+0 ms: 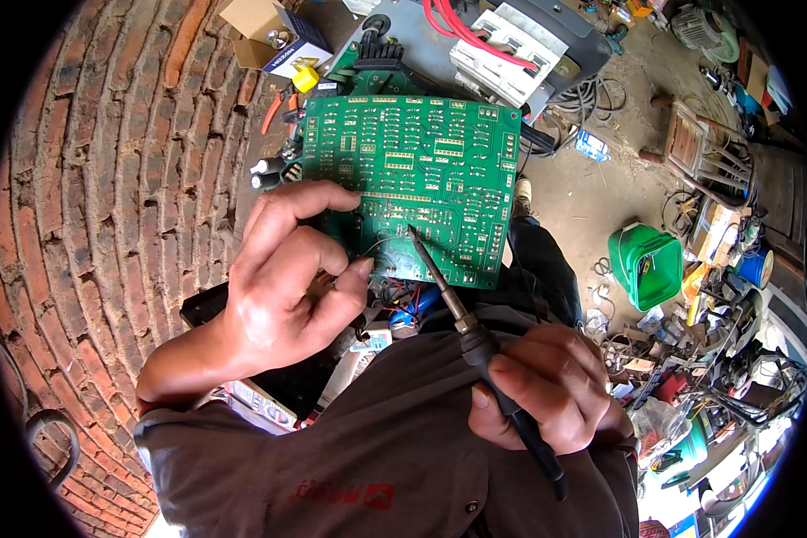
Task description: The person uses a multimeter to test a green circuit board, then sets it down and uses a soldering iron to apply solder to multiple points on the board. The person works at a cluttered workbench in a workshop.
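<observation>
A green circuit board [412, 170] lies in front of me, its face full of solder points. My right hand [547, 386] grips a soldering iron [448, 300] by its black handle. The iron's tip meets the lower middle of the board, with a faint haze around it. Thumb and forefinger of my left hand [287, 269] pinch a thin solder wire [384, 241], whose end runs toward the tip. Another left finger reaches to the board's left edge.
A brick wall [108, 224] rises on the left. Beyond the board stand an opened cardboard box [287, 45] and a white block with red cables [511, 54]. On the right floor are a green bucket [646, 264], a wooden chair [708, 152] and heaped clutter.
</observation>
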`<state>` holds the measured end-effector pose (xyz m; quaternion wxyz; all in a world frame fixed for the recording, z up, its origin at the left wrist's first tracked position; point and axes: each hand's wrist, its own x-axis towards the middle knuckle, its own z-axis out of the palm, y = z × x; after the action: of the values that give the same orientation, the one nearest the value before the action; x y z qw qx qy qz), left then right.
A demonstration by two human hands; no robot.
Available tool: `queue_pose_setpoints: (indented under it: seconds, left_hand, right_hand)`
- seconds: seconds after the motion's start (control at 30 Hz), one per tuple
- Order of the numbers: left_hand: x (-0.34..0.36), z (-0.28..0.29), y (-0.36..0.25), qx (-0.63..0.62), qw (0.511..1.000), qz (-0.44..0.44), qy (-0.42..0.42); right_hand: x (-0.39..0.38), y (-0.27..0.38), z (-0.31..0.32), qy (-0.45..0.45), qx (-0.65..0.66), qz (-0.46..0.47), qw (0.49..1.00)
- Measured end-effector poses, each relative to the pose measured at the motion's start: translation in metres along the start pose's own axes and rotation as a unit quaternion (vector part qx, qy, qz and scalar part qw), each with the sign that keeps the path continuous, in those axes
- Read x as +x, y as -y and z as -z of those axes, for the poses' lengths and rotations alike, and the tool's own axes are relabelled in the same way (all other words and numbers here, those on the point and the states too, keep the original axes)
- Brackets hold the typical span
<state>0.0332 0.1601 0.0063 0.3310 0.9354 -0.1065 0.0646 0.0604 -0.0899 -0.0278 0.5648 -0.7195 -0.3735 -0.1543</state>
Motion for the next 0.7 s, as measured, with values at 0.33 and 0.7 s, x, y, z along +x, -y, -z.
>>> queue_pose_setpoints:
  seconds: [0.33,0.7]
  left_hand:
    - [0.001,0.000,-0.001,0.003,1.000,-0.003,-0.002]
    - [0.001,0.002,-0.001,-0.001,1.000,0.004,0.010]
  right_hand:
    - [-0.005,0.004,0.019,-0.045,0.036,-0.048,0.997]
    - [-0.007,-0.003,0.017,-0.050,0.072,-0.058,0.994]
